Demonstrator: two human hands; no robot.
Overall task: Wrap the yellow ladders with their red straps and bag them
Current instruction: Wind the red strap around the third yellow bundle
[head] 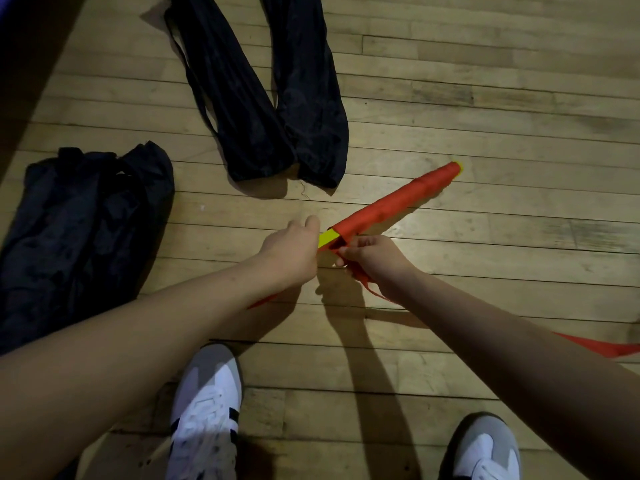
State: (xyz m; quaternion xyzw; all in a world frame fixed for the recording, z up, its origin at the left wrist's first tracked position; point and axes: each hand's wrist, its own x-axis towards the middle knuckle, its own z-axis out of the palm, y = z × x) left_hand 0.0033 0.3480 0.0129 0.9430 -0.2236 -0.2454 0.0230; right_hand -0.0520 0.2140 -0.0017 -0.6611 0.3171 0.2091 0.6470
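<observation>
At far left a bulging black bag (83,223) lies on the wooden floor (485,98), its contents hidden by the fabric. Farther up, two flat black bags (256,98) lie side by side, limp and apparently empty. Near the middle, the left hand (294,247) grips the near end of the ladder bundle (391,206), where a yellow rung end (326,238) shows. The bundle, wound in red strap (595,348), angles up and right above the floor. The right hand (374,261) pinches the strap beside that end; loose strap trails rightward. White sneakers (204,410) stand below.
</observation>
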